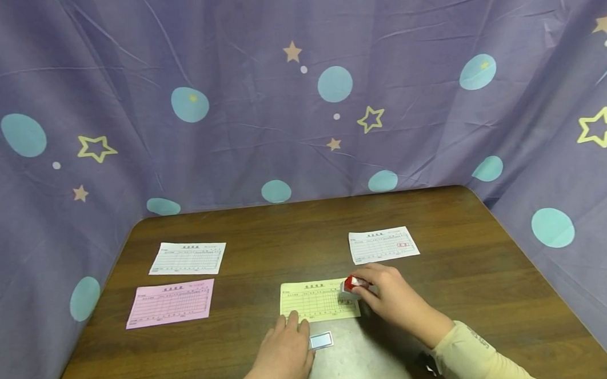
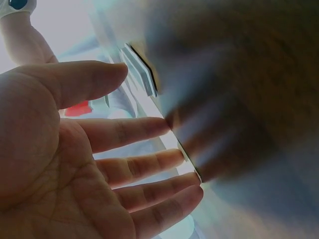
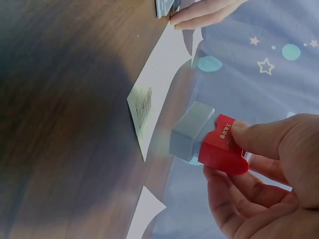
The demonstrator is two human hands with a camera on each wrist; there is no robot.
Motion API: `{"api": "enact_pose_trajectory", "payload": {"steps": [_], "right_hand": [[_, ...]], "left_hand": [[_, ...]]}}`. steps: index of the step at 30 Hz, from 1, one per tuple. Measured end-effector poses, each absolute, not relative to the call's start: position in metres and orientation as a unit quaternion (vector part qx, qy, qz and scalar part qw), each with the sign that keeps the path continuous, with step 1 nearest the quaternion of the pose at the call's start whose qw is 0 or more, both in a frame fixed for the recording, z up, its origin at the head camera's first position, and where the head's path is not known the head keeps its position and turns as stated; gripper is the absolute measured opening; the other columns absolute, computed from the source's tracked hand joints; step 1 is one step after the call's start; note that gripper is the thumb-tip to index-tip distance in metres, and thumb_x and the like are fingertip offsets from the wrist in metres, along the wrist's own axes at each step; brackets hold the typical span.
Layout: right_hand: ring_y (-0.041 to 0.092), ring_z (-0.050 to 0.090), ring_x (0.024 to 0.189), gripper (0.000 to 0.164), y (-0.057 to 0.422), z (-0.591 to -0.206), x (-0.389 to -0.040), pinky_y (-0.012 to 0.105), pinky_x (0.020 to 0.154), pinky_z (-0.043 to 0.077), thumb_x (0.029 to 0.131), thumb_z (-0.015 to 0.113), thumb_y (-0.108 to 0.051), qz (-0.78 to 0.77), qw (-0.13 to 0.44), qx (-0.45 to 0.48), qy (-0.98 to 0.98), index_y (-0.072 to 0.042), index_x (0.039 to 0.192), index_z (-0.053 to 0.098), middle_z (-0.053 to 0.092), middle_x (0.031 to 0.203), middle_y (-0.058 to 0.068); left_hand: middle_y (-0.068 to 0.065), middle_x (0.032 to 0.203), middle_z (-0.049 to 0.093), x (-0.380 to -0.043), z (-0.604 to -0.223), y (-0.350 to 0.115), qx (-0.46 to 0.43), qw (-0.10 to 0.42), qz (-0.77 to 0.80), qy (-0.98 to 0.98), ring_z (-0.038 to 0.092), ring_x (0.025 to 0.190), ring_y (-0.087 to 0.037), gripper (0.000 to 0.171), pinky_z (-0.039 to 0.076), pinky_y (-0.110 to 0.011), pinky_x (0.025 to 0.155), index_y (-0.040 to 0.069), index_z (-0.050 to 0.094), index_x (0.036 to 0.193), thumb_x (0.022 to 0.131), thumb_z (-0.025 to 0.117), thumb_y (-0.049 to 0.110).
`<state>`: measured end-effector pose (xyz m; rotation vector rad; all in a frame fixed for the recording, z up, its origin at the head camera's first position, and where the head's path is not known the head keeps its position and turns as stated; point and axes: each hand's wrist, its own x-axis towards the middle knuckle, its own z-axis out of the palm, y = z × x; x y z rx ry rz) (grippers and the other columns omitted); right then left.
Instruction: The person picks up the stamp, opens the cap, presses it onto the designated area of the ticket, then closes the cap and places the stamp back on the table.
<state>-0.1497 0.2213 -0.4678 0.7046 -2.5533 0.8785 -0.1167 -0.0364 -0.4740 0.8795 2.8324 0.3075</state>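
My right hand [image 1: 391,293] pinches a red-and-grey stamp [image 1: 353,283] between thumb and fingers. In the right wrist view the stamp's grey base [image 3: 192,130] is apart from the paper, over its right end. A yellow printed slip [image 1: 309,303] lies on the table beneath it, with a stamped mark [image 3: 144,103] near its right end. The left hand [image 1: 286,353] has its fingers extended, the fingertips resting at the slip's near left edge. Beside that hand lies a small flat rectangular piece [image 1: 321,341] with a pale blue face; its kind is unclear.
A white slip [image 1: 383,245] with a red mark lies at the back right. Another white slip [image 1: 187,258] and a pink slip [image 1: 170,303] lie on the left. The brown wooden table [image 1: 285,236] ends at a purple patterned curtain [image 1: 248,123].
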Motion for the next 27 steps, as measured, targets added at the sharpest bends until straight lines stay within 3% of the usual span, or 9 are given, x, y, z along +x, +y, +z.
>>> {"api": "enact_pose_trajectory", "payload": {"steps": [6, 16, 27], "right_hand": [[0.008, 0.056, 0.072, 0.022, 0.229, -0.47, -0.145, 0.029, 0.063, 0.05, 0.078, 0.083, 0.002, 0.311, 0.193, 0.251, -0.896, -0.002, 0.098, 0.075, 0.065, 0.084, -0.004], [0.006, 0.056, 0.072, 0.02, 0.234, -0.47, -0.14, 0.027, 0.063, 0.05, 0.078, 0.084, 0.002, 0.312, 0.196, 0.251, -0.895, -0.005, 0.095, 0.075, 0.064, 0.084, -0.006], [0.006, 0.057, 0.073, 0.022, 0.236, -0.469, -0.135, 0.026, 0.062, 0.052, 0.078, 0.083, 0.005, 0.324, 0.204, 0.264, -0.885, -0.004, 0.095, 0.075, 0.064, 0.085, -0.005]], "left_hand": [[-0.03, 0.131, 0.055, -0.118, -0.473, -0.035, 0.299, 0.071, 0.095, 0.947, 0.054, 0.12, -0.047, 0.045, 0.049, -0.059, 0.089, -0.01, 0.064, 0.123, 0.092, 0.07, 0.023], [-0.02, 0.108, 0.059, -0.126, -0.47, -0.033, 0.304, 0.044, 0.059, 0.95, 0.059, 0.093, -0.034, 0.034, 0.051, -0.049, 0.069, -0.007, 0.067, 0.114, 0.093, 0.068, 0.019], [-0.017, 0.098, 0.057, -0.138, -0.471, -0.032, 0.303, 0.043, 0.049, 0.951, 0.059, 0.087, -0.032, 0.031, 0.051, -0.047, 0.066, -0.007, 0.067, 0.109, 0.094, 0.067, 0.02]]}}
